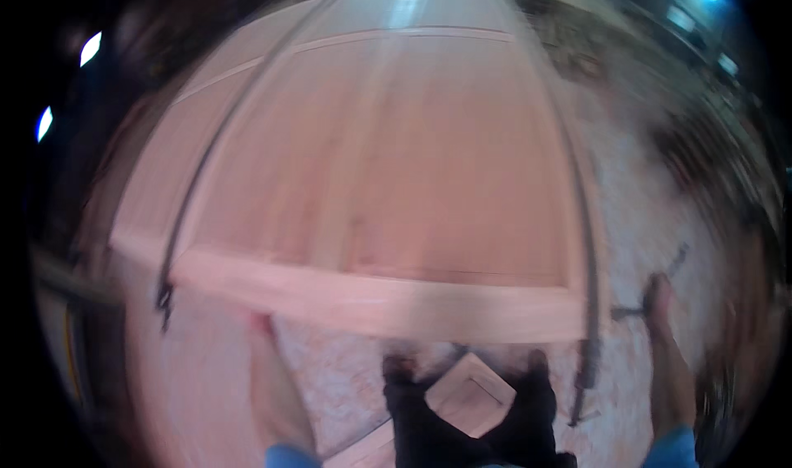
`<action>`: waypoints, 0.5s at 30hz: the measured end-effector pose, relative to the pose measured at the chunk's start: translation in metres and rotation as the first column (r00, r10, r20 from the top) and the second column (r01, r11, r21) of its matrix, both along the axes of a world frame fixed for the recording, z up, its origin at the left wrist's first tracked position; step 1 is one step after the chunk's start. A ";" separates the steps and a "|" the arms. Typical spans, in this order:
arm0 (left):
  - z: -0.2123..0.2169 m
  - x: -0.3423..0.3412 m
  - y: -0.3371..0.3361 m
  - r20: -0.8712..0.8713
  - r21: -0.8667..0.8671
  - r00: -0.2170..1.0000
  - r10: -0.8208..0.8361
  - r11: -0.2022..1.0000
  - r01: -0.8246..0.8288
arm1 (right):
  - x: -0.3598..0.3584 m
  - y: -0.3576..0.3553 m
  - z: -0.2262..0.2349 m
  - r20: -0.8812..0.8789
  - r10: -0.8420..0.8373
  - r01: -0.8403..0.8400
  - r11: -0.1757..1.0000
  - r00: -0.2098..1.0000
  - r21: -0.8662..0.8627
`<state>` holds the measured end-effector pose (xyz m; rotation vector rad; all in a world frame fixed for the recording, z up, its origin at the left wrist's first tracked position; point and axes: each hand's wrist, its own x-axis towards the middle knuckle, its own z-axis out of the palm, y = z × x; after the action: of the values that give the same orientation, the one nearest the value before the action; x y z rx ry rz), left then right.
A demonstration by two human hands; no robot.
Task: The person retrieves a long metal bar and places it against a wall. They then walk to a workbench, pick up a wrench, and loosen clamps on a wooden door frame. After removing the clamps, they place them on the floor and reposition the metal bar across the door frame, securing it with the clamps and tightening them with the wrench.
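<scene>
Large framed wooden panel (462, 171) lying ahead of the person, dark bar clamps (591, 319) running along both sides, left hand (261, 323) at the near rail (371, 307), grip too blurred to tell, right hand (660, 296) closed around a dark bar-shaped tool (629, 312) beside the panel.

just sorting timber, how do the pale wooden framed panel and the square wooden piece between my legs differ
The pale wooden framed panel dominates the view; the square wooden piece is far smaller. Long dark bars span the panel; none crosses the piece. The panel's near edge runs roughly crosswise; the piece sits diamond-wise. Both are pale wood.
</scene>
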<state>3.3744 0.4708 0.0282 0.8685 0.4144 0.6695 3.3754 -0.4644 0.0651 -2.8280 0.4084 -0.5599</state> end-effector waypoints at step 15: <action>-0.005 0.002 -0.034 -0.567 0.087 0.820 0.081 0.995 -0.038 | -0.100 0.072 0.071 -0.069 0.024 0.023 0.790 0.997 0.613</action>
<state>3.3769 0.4365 0.0233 1.1284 0.9682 0.4703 3.2750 -0.3928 0.1359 -2.2146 0.4962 -0.2514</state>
